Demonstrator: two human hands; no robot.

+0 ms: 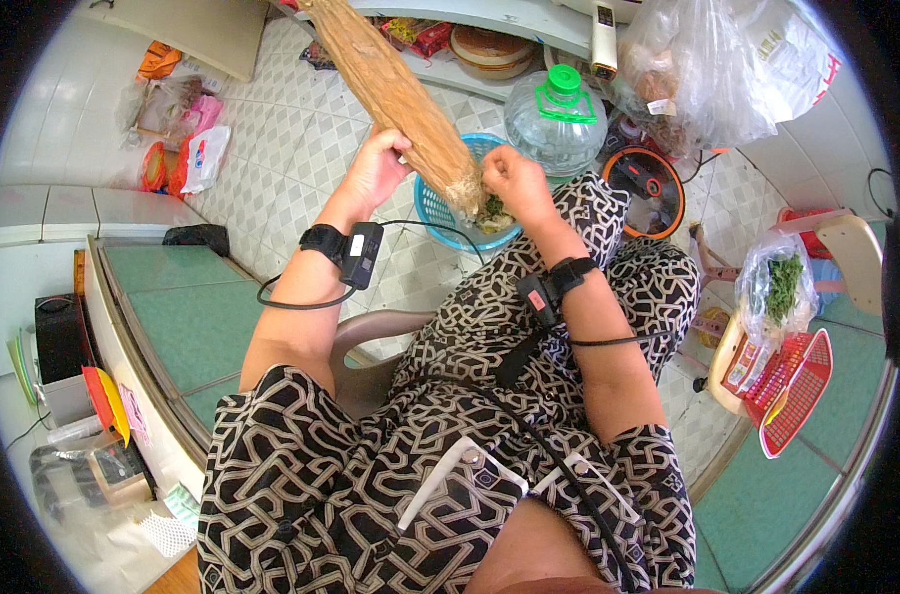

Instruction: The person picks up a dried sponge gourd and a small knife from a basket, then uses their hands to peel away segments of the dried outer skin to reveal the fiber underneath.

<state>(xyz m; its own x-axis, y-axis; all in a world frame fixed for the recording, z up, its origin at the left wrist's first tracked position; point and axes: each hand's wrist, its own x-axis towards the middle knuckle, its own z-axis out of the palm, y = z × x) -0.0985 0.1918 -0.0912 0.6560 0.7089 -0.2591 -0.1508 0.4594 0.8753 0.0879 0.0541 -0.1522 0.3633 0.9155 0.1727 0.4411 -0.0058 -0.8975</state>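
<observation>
A long, brown, wrinkled dried loofah gourd (pixel 390 89) slants across the upper middle of the view, its near end frayed and fibrous. My left hand (pixel 375 167) grips it along its left side, thumb on top. At the frayed end, the fingers of my right hand (pixel 515 182) are curled and pinch at its edge; the fingertips are partly hidden. Below that end stands a blue plastic basket (pixel 436 215) on the floor, with a clear bag and green and pale scraps (pixel 496 215) inside.
A large clear water bottle (pixel 554 122) with a green cap stands behind the basket. To its right are a round black-and-orange appliance (pixel 646 189) and hanging plastic bags (pixel 706 74). A red basket (pixel 795 393) and bagged greens (pixel 784 286) sit at right. Cables run from both wrist devices.
</observation>
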